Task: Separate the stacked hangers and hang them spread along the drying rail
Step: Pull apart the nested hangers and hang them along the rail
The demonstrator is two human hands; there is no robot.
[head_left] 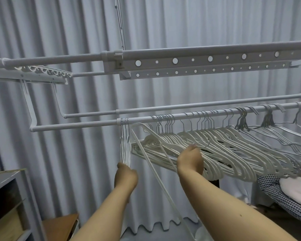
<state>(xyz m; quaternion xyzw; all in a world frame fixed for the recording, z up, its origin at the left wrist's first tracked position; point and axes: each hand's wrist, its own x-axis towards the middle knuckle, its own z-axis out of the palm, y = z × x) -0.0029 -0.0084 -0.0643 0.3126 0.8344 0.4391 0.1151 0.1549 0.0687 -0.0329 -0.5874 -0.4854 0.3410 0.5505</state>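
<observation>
A grey drying rail (76,125) runs left to right at mid height. A dense row of white plastic hangers (215,145) hangs on it from the middle to the right. Further right hang thin grey wire hangers (268,129). A small bunch of thin white hangers (125,148) hangs at the rail's joint, apart from the row. My left hand (126,176) grips the bottom of that bunch. My right hand (190,159) reaches into the white row, fingers curled round a hanger's shoulder. One long white hanger (155,171) hangs slanted between my hands.
A second rail (181,106) runs just behind. Above hangs a perforated rack beam (207,59) with a clip bar (42,72) at left. Grey curtains fill the background. A shelf unit (10,197) stands lower left. Checked fabric (276,193) lies lower right.
</observation>
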